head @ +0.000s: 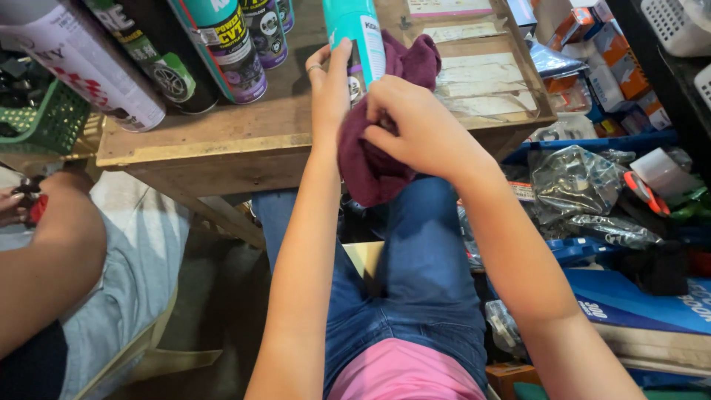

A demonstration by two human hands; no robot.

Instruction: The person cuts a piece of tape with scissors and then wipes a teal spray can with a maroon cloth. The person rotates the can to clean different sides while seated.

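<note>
My left hand [331, 89] grips a teal spray can [355, 33] that stands on the near edge of a worn wooden table [222, 141]. Pressed against the lower part of the can, my right hand [415, 126] holds a dark purple cloth [374, 167]. The cloth wraps around the can's base and hangs down over my jeans. Part of the cloth also shows behind the can, at its right.
Several spray cans [222, 52] stand in a row at the table's far left. A green basket [48, 122] sits at the left. Another person's arm [44, 259] and light jeans are at the lower left. Plastic-bagged parts [585, 192] and boxes [600, 52] crowd the right.
</note>
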